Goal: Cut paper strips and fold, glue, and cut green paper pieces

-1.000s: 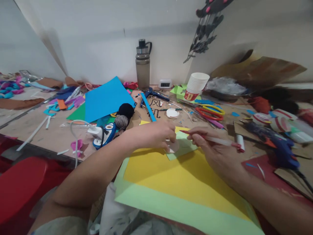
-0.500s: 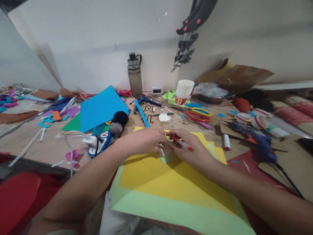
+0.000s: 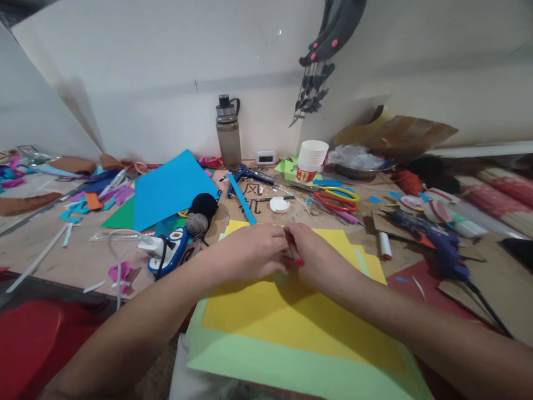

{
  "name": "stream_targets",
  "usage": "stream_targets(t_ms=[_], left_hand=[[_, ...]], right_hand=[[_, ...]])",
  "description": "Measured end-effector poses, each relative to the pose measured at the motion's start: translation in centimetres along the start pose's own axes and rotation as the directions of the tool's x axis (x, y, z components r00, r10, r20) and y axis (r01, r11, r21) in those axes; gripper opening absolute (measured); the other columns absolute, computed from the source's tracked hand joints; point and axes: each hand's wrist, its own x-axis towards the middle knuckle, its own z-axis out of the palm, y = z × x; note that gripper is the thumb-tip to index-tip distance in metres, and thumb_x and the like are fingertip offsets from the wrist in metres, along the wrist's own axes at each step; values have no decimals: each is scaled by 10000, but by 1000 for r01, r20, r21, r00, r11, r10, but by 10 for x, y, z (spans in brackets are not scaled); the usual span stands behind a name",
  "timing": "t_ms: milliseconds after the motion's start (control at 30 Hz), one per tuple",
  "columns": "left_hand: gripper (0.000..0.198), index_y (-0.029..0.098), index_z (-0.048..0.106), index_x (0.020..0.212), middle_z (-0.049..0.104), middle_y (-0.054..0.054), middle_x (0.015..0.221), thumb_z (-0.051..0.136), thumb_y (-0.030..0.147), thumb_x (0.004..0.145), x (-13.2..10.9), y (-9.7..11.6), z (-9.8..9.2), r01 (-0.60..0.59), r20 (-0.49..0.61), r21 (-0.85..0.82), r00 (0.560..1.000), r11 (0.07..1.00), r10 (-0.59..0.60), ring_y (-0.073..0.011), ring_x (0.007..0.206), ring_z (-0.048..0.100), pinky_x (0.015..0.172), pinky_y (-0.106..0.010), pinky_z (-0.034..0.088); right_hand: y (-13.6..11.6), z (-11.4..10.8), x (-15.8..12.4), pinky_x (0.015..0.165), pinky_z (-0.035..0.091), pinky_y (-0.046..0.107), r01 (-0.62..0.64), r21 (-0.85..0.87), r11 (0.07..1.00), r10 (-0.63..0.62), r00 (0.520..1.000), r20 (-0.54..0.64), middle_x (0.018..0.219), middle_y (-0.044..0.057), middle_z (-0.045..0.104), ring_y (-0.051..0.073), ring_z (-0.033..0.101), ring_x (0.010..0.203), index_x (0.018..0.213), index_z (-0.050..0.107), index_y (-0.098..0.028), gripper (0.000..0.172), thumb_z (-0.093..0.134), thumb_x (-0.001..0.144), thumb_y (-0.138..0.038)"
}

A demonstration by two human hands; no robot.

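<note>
My left hand (image 3: pixel 250 253) and my right hand (image 3: pixel 318 255) meet at the far edge of a yellow paper sheet (image 3: pixel 291 311), which lies on a light green sheet (image 3: pixel 291 369). The right hand's fingers are closed round a red-tipped pen (image 3: pixel 295 253), held steeply with its red end showing between the two hands. The left hand's fingers are curled down, pressing on something small that they hide. A pen cap (image 3: pixel 384 245) lies on the table to the right.
The craft table holds a blue paper sheet (image 3: pixel 169 189), a blue ruler (image 3: pixel 241 199), yarn balls (image 3: pixel 200 214), a water bottle (image 3: pixel 229 132), stacked paper cups (image 3: pixel 311 160), red and yellow scissors (image 3: pixel 337 199), a white lid (image 3: pixel 279 205) and a blue glue gun (image 3: pixel 441 244). A red chair (image 3: pixel 29 344) stands at lower left.
My right hand has brought the pen in from the right to meet my left hand and tipped it steeper. The small white piece under my left hand is now hidden. The view shifted slightly.
</note>
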Motion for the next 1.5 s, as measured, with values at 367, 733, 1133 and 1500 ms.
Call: stream_targets(t_ms=[367,733,1133,1500], left_hand=[[273,155,681,769,695,-58,751,493,285,917,-4,6,31,-95,-6,258,995,962,100,-219,757,628,697,-372,427],[278,145,643,840,661,-83,800,453,328,930,-12,13,32,-51,-30,300,998,953,63,-219,750,609,670,-368,420],[386,100,660,955,678,-142,931,396,381,944,-13,19,40,-43,-19,380,998,924,54,-247,833,608,691,-394,405],[417,98,684,946,692,-167,979,395,399,938,-17,22,46,-31,-25,387,999,922,44,-247,801,609,687,-400,395]], right_hand=[[3,-3,-2,804,466,357,2,20,1000,-2,1000,-16,1026,124,618,238,585,901,1077,572,-126,423,639,660,-114],[19,-26,4,664,460,303,68,256,964,-52,996,-69,825,39,660,168,598,704,708,582,-214,316,404,939,-337],[16,-23,9,654,431,307,54,187,981,-65,997,51,777,32,653,170,590,692,721,586,-212,288,422,937,-309],[12,-18,21,594,435,305,30,115,993,-37,997,63,722,47,653,170,579,622,679,576,-204,298,414,913,-294]])
